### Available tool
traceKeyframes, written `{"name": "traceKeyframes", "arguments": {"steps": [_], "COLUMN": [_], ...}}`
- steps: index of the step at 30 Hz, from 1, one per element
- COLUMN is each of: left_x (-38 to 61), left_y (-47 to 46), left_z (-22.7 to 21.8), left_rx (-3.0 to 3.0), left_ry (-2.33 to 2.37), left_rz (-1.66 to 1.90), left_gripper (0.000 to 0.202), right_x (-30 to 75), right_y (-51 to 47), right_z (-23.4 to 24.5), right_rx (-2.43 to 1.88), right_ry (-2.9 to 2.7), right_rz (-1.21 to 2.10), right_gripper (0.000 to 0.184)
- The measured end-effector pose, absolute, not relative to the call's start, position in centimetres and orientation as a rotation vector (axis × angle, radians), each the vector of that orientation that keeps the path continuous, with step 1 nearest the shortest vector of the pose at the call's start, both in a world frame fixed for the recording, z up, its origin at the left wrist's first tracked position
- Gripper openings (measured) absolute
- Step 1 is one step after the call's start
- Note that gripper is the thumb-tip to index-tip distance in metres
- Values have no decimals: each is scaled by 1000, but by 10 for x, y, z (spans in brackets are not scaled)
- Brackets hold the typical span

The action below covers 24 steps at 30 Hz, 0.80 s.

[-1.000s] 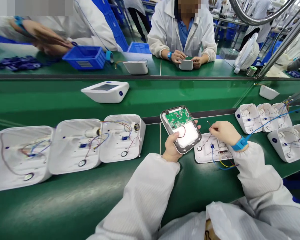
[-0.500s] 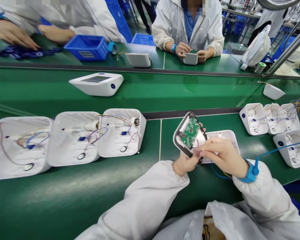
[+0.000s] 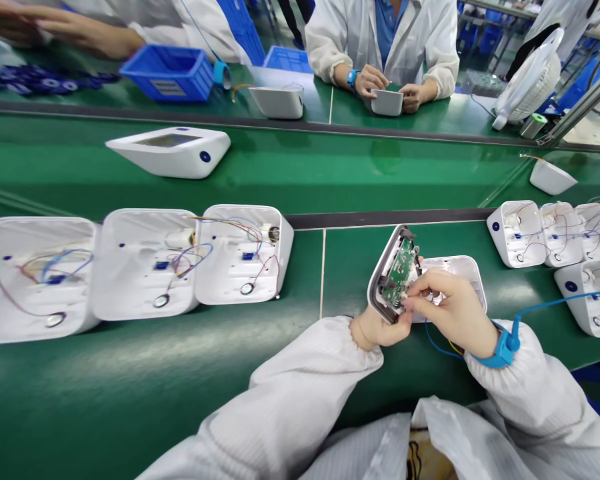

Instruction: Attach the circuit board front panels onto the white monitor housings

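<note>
My left hand [image 3: 383, 327] grips the lower edge of a white front cover [image 3: 380, 283], which is tilted up with its inner side toward my right hand. A green circuit board [image 3: 401, 272] is fixed inside this cover. My right hand [image 3: 445, 303] pinches thumb and forefinger together at the board's lower edge; what lies between the fingertips is too small to make out. Behind that hand a white housing [image 3: 467, 273] rests on the bench, partly covered by it. Blue and yellow wires [image 3: 443, 347] run out below the right hand.
Open white housings with wires [image 3: 147, 267] line the bench on the left; several more [image 3: 517, 230] stand at right. A closed white device [image 3: 173, 153] lies on the green belt [image 3: 300, 173]. Across it, a co-worker's hands [image 3: 375, 83] hold a housing. A blue cord [image 3: 565, 300] leads from my right wristband.
The cover in my left hand has turned more edge-on and shifted slightly right. My right fingers have moved up against the board. The closed device on the belt has travelled left.
</note>
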State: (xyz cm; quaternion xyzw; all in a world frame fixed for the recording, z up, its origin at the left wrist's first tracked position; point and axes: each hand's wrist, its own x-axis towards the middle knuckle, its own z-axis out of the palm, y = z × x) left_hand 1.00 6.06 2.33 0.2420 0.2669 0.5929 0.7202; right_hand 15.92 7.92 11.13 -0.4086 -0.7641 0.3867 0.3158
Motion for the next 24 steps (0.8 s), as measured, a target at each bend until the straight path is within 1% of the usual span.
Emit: {"name": "traceKeyframes", "arguments": {"steps": [7, 12, 18, 20, 22, 24], "left_x": [9, 10, 11, 11, 10, 9], "left_y": [57, 56, 55, 56, 58, 60], "left_z": [27, 24, 21, 18, 14, 9], "left_rx": [909, 986, 924, 875, 979, 1214], "left_ry": [558, 540, 524, 520, 509, 470], "left_rz": [1265, 1229, 1250, 1247, 1263, 1278], "left_gripper": [54, 52, 65, 65, 63, 61], "right_x": [159, 159, 159, 159, 159, 158], "right_y": [80, 79, 79, 79, 79, 78], "right_z": [108, 110, 112, 113, 115, 116], "right_rx": [-1108, -1108, -1128, -1136, -1150, -1168], "right_ry": [-2003, -1983, -1982, -1966, -1948, -1939], "right_rz": [1065, 1112, 1120, 1138, 1148, 1148], "right_gripper": [12, 13, 11, 10, 9, 9]}}
